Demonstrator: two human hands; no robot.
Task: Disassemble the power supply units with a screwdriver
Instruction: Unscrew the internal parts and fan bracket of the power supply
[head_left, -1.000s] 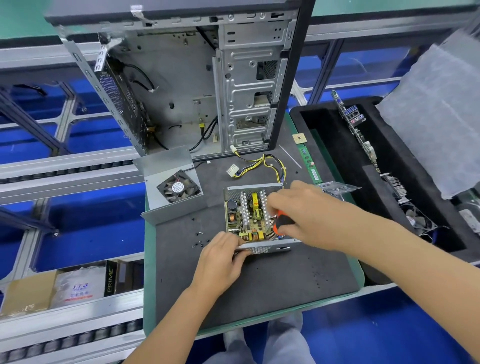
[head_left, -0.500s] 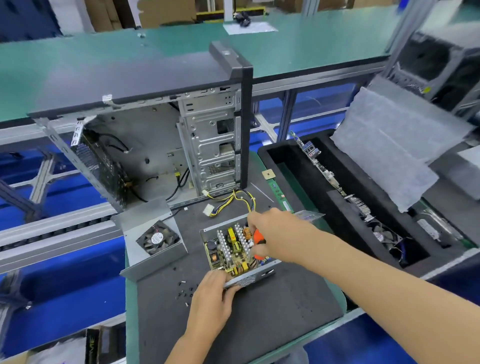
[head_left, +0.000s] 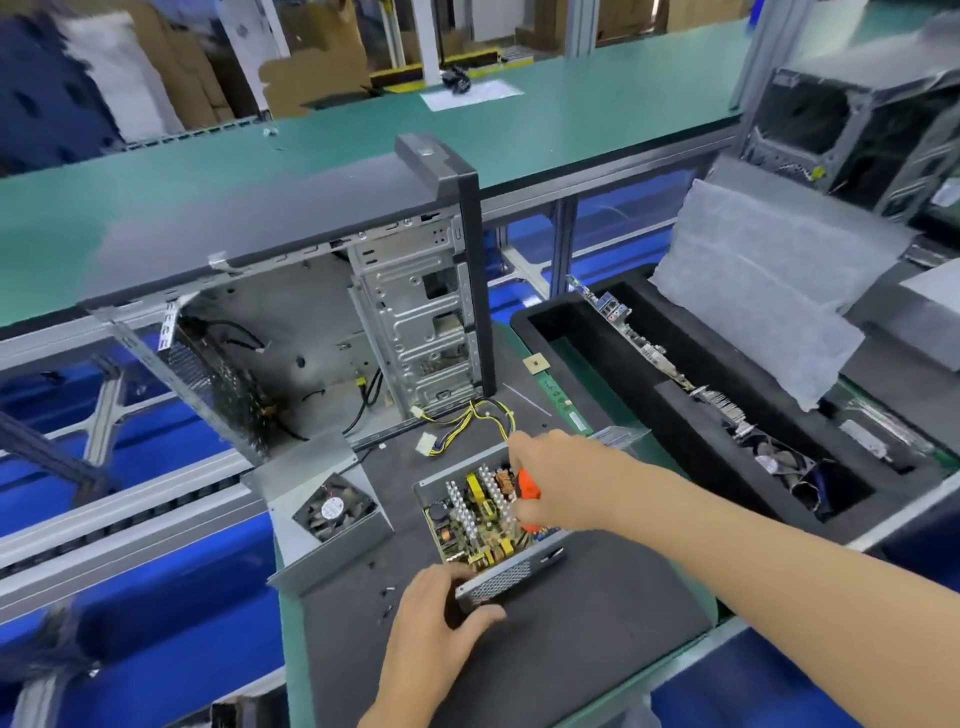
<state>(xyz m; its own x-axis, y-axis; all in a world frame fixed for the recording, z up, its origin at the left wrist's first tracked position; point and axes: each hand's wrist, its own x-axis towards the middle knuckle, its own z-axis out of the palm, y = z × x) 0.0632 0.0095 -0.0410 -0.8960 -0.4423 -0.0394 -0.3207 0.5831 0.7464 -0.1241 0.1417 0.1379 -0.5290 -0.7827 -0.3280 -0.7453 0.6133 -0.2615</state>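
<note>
- Orange-handled screwdriver (head_left: 525, 488) is wrapped up in the right hand (head_left: 558, 480), fingers curled round the grip, tip pointing down into the open power supply unit (head_left: 483, 519). Can't actually see the tip or which screw it's on, the hand covers it.
- Left hand (head_left: 441, 618) grips the near corner of the unit, by the mesh side wall, pinning it to the dark mat (head_left: 571, 649) on the counter (head_left: 291, 623).
- The unit sits in the middle of the mat with its lid off and the circuit board (head_left: 475, 512) exposed: heatsinks, yellow transformers, a capacitor.
- The lid with the fan (head_left: 332, 512) lies just left of it, and a few loose screws (head_left: 387, 603) sit on the mat between the two.
- Yellow and black wires (head_left: 488, 415) run from the unit's far side toward the stripped PC case (head_left: 332, 322) standing behind it.
- Off to the right, a black foam tray (head_left: 675, 415) holds pulled boards and parts.
- What could bite here, I reckon: if the driver cams out of the screw head, it'll skate across the board and chew up components or the left fingers. Those loose screws could also roll off the mat and vanish, and yanking the board with the wires attached could snag it.
</note>
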